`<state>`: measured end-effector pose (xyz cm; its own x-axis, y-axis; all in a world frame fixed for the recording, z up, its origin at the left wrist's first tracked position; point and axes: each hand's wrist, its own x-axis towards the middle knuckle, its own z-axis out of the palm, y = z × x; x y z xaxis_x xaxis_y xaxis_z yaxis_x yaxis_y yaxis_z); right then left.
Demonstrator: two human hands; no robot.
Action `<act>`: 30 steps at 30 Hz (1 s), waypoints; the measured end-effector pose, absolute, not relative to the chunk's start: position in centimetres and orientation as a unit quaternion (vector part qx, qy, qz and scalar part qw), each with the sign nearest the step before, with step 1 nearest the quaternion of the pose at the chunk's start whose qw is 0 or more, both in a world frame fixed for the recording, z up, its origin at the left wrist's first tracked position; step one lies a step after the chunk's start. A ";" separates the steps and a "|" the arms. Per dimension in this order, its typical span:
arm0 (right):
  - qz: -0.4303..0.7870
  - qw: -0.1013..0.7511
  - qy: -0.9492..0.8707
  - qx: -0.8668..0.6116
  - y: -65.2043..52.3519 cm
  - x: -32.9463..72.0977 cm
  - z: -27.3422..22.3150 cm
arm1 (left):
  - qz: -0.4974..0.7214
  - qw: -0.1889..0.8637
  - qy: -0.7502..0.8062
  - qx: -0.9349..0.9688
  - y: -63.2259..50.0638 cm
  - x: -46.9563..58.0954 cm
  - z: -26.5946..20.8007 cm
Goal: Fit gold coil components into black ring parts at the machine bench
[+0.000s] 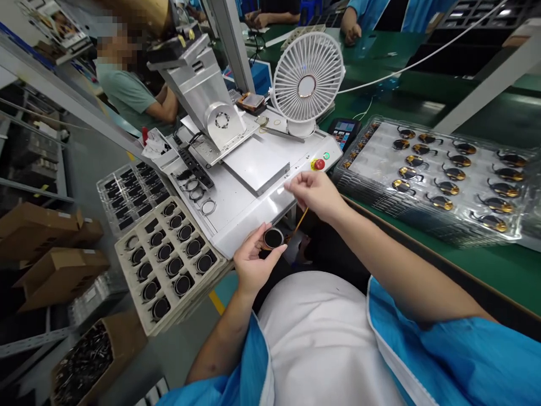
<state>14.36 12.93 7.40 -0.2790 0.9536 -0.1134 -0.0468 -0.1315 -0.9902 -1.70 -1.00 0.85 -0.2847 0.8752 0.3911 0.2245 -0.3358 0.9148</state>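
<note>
My left hand (257,256) is closed around a small round part with a black disc face (274,238), like a watch case, its face turned up between thumb and fingers. Slightly higher and to the right, my right hand (315,194) is pinched in the air near the machine's front edge; whatever sits between its fingertips is too small to make out. A thin orange strip (301,221) runs between the round part and the underside of my right hand; whether it is attached to either is unclear. Similar black round parts fill many pockets of the beige tray (146,304) at left.
A white machine base (249,217) with a flat plate (256,163), metal fixture (220,121) and red stop button (319,164) stands ahead. Behind it is a white fan (307,79). Stacked clear trays (376,163) hold black-and-orange parts at right. Other people sit nearby.
</note>
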 end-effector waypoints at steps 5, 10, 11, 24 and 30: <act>0.676 0.291 -0.549 -0.397 6.4 15.2 6.1 | 0.579 0.232 0.528 0.577 -1.1 -1.2 0.8; 0.678 0.271 -0.541 -0.418 5.4 15.2 5.5 | 0.564 0.213 0.528 0.598 -1.0 -1.1 0.6; 0.676 0.271 -0.540 -0.422 5.5 15.2 5.5 | 0.563 0.212 0.528 0.600 -1.0 -1.1 0.6; 0.632 0.304 -0.546 -0.457 5.4 14.6 4.4 | 0.555 0.196 0.546 0.596 -1.1 -0.8 0.6; 0.673 0.328 -0.488 -0.448 4.4 19.9 4.0 | 0.520 0.268 0.488 0.647 -1.7 0.0 -0.1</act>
<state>19.88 4.41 4.04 -0.3832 0.8789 -0.2842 -0.0034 -0.3090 -0.9510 -0.02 -1.75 -0.07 -0.0184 0.9110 0.4119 0.3529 -0.3796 0.8552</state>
